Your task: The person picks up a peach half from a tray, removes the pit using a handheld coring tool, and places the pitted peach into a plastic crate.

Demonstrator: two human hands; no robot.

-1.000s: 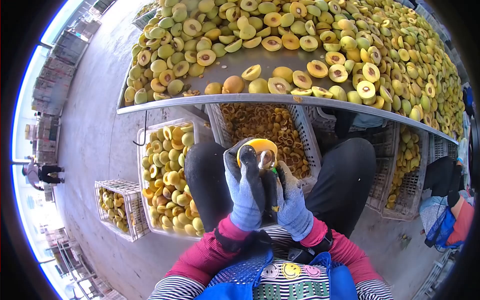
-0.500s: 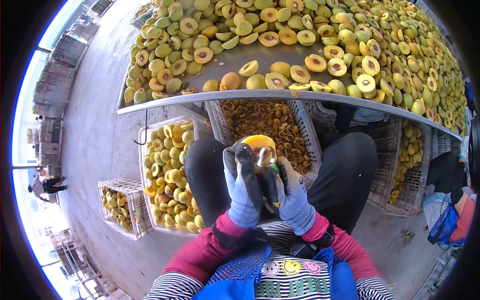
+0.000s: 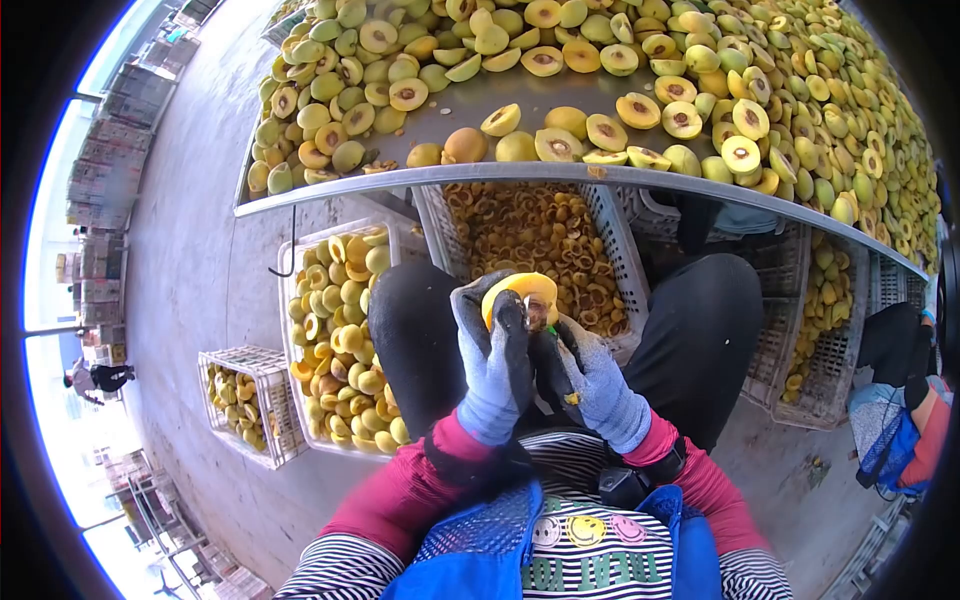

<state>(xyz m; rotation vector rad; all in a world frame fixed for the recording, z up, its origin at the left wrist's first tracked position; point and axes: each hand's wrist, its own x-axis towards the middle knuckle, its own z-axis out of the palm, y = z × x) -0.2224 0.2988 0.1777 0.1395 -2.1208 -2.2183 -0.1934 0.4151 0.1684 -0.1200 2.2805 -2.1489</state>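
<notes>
My left hand (image 3: 490,365), in a grey and black glove, is closed around a yellow fruit half (image 3: 522,290) held above my lap. My right hand (image 3: 592,378), gloved the same way, grips a small metal scoop tool (image 3: 536,312) whose round tip presses into the fruit's cut face. The tool's handle is hidden in my fist. Both hands touch each other just in front of my knees.
A metal table (image 3: 400,182) piled with yellow-green fruit halves runs ahead. Below it stand a white crate of pits (image 3: 533,245), a crate of pitted halves (image 3: 340,340) on the left, a smaller crate (image 3: 240,405), and more crates (image 3: 825,320) right. A seated person (image 3: 895,400) is at right.
The scoop's tip has sunk deeper into the fruit half and turned. Both hands have shifted slightly right, and the view tilted a little.
</notes>
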